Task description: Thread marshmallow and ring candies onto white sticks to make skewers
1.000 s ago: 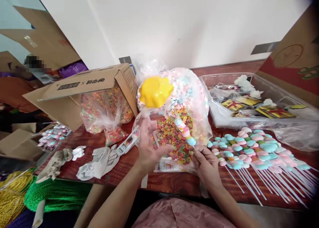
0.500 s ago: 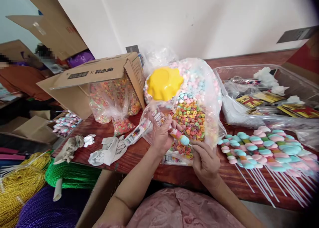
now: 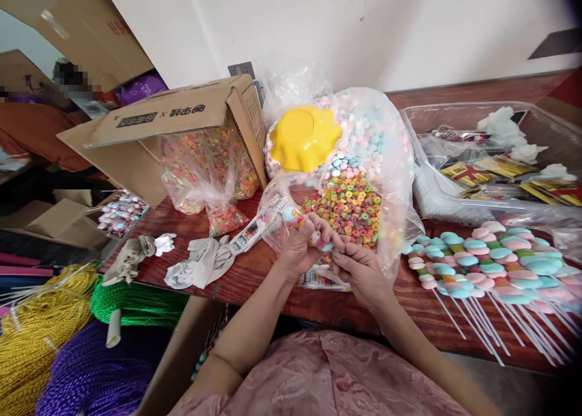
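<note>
My left hand (image 3: 301, 245) is closed around a candy skewer (image 3: 322, 244), with pastel pieces showing between its fingers. A clear printed wrapper (image 3: 288, 213) covers the skewer's upper part and sticks out above the thumb. Close against the left fingertips, my right hand (image 3: 361, 271) pinches the skewer's lower end; the stick itself is mostly hidden by the fingers. Just behind the hands lies a clear bag of colourful ring candies (image 3: 357, 213). Several pink, blue and green marshmallow skewers (image 3: 482, 261) lie to the right, their white sticks pointing toward me.
A yellow wavy bowl (image 3: 304, 138) sits upside down on a bag of marshmallows (image 3: 364, 119). An open carton (image 3: 177, 116) with bagged ring candies stands left; a clear bin (image 3: 454, 205) with packets is right. Grey gloves (image 3: 200, 264) lie in front. A person in orange (image 3: 36, 131) is far left.
My right hand has moved left and up, close to my left fingers. Less of the skewer shows between the hands, and the camera view has shifted slightly.
</note>
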Action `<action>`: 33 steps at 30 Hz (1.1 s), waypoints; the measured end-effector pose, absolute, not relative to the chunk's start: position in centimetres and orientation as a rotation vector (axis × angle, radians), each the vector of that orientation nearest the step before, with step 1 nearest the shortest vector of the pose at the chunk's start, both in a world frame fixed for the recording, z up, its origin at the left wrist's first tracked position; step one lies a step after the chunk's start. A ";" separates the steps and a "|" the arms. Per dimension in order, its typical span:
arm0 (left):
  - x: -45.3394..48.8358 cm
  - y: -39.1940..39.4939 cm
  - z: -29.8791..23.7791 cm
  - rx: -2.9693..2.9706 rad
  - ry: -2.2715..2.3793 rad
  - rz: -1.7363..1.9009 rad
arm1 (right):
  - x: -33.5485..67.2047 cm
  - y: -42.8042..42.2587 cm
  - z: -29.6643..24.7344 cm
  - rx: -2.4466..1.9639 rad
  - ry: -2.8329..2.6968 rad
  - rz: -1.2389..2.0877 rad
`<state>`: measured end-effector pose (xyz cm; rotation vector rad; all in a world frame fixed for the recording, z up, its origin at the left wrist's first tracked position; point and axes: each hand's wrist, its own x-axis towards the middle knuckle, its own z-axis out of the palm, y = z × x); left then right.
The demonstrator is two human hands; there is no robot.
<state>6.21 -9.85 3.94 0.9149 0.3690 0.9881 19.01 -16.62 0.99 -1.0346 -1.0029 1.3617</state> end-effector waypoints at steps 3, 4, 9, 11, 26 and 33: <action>5.4 -9.3 3.9 0.748 0.424 1.020 | 19.7 -16.3 1.5 -1.140 -1.251 1.049; 5.2 -9.1 4.1 0.696 0.460 1.026 | 20.0 -16.3 1.6 -1.181 -1.368 0.856; 4.7 -9.2 4.6 0.583 0.544 0.997 | 21.2 -16.4 0.7 -1.235 -1.715 0.013; 5.0 -9.7 4.6 0.572 0.544 1.002 | 21.1 -16.5 0.0 -1.274 -1.779 -0.135; 4.8 -10.3 4.8 0.434 0.619 1.225 | 17.1 -18.4 -0.2 -1.153 -1.839 -0.148; 5.1 -11.4 4.3 0.627 0.528 1.155 | 17.2 -18.2 -0.4 -1.141 -1.788 0.052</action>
